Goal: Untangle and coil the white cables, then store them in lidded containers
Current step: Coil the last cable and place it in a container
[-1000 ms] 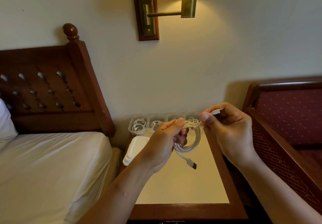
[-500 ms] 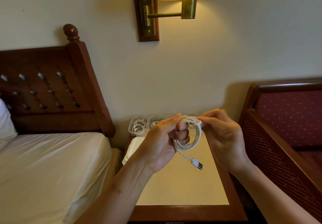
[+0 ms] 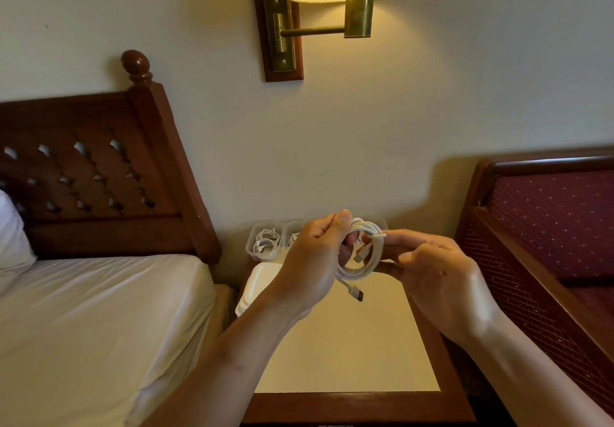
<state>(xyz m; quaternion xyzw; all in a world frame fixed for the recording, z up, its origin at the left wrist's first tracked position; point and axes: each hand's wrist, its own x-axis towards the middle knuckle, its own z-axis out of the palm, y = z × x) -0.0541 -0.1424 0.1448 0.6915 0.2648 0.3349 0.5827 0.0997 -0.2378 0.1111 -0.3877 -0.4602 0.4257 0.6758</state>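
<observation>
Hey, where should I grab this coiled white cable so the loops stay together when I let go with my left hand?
Pinch the coiled white cable at its top right, where the tail wraps across the loops, coming from the right. That wrap bunches the strands, so one pinch likely holds all; the lower arc hangs loose.

One wide-angle head-worn camera is looking forward and slightly down, sitting close above the left hand (image 3: 309, 260) and right hand (image 3: 438, 280), facing the wall (image 3: 432, 111) across the tabletop (image 3: 345, 343), bed (image 3: 83, 327) at left.
</observation>
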